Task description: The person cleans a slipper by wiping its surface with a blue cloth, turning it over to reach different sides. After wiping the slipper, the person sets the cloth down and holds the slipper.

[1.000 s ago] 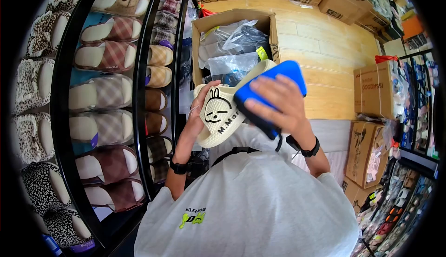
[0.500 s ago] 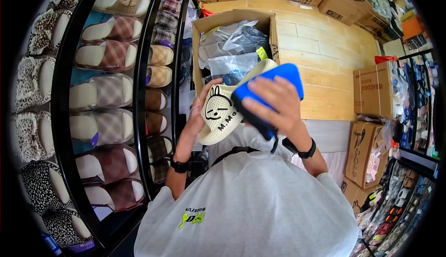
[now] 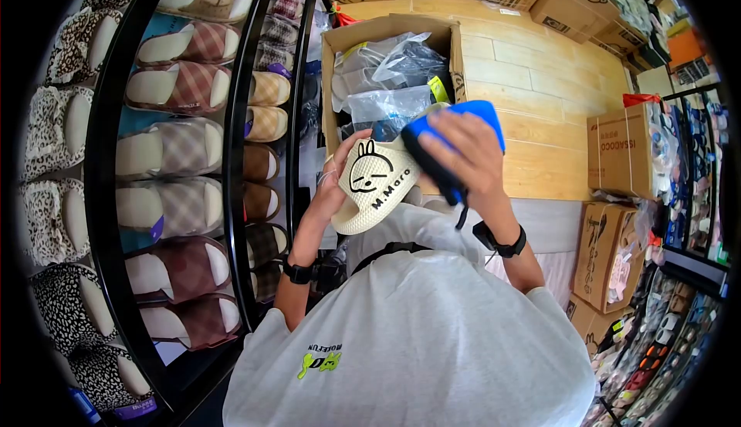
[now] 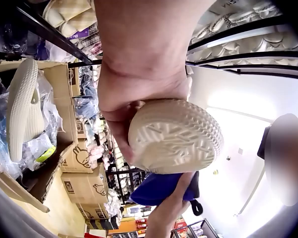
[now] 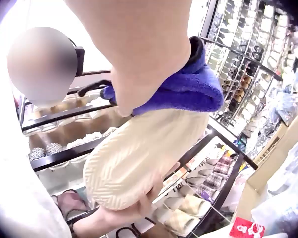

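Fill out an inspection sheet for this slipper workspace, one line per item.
Surface: wood-plank floor; work is done in the hands.
Job's things: cream rabbit-face slide slipper, marked M.Maro; blue cloth over part of it.
Clutter: open carton holding plastic bags.
Hands: left hand holds the slipper; right hand grips the cloth.
Cables: none identifiable; black loop hangs from the cloth.
Surroundings: black rack with plaid slippers.

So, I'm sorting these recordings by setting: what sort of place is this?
Probably a shoe shop or its stockroom. Plaid slippers stand in rows on a black rack, cardboard boxes sit around the floor, and one open box holds clear plastic bags.
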Demonstrator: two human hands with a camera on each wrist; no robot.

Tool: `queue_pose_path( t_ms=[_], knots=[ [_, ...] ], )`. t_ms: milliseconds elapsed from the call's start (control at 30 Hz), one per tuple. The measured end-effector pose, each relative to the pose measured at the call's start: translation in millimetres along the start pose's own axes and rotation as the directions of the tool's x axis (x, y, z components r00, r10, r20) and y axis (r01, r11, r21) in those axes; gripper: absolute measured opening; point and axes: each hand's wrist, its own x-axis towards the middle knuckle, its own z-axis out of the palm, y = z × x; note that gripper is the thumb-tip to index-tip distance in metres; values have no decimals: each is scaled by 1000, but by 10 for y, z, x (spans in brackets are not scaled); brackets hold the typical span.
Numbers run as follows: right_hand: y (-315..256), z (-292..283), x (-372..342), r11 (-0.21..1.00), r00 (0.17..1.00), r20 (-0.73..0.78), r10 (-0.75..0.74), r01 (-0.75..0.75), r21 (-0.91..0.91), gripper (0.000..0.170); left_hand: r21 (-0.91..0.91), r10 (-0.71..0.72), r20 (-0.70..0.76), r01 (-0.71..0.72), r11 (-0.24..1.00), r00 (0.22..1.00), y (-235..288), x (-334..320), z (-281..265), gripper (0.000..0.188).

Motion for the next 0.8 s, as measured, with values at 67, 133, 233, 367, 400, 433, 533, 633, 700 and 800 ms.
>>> queue_pose_path(
  t_ms=[67,133,233,367,400,433,533,633,700,800],
  knots=[
    [70,60,22,988,983,-100,156,-155,13,56,17,10,-1,-10,1000,1000,14,-29,-11,66],
    [62,124,-13,988,981,-122,153,-155,-7,57,32,20,3,-21,999,1000,31,-32,10,66],
    [-171,148,-30,1000,997,-79,2,-3,-10,46,-45,-10,-65,7,999,998,75,-35,79,66],
    [-96,180,-77,991,992,-15,-127,128,28,43,-87,-5,-48,0,996,999,66,-56,47,69],
    [-82,137,8,999,999,-32,-31,32,34,46,-53,10,-54,-13,999,998,62,-59,28,69],
    [-59,107,72,997,997,-46,66,-64,43,50,-20,24,-62,-26,999,998,64,-65,27,69],
    [-5,171,49,987,983,-95,156,-150,64,57,-7,42,-79,-43,999,996,68,-58,43,69],
    [-232,141,29,999,999,-35,7,-6,51,54,6,19,-103,-19,1000,995,156,-13,146,68],
    [-250,157,-51,989,988,54,-145,144,33,54,-61,-7,-102,1,998,995,159,8,151,66],
    [-162,117,13,998,998,27,-49,48,51,55,-38,-9,-92,6,999,996,121,15,107,66]
  ],
)
